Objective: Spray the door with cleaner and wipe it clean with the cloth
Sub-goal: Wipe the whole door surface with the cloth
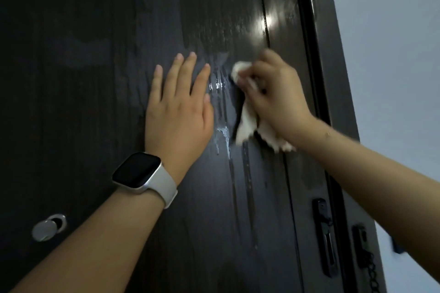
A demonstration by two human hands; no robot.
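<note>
A dark wood-grain door [95, 78] fills most of the view, with wet streaks of cleaner [222, 133] running down its middle and a hazy smeared patch higher up. My left hand [178, 104] presses flat on the door, fingers straight, with a white smartwatch on the wrist. Just to its right, my right hand [278, 97] grips a crumpled white cloth [247, 123] against the door; the hand is blurred and the cloth's loose end hangs below it. No spray bottle is in view.
A round silver fitting [47, 227] sits low on the door at the left. At the lower right, a black latch plate [325, 235] and a door chain [366, 261] are on the dark door frame. A pale wall [392, 54] lies to the right.
</note>
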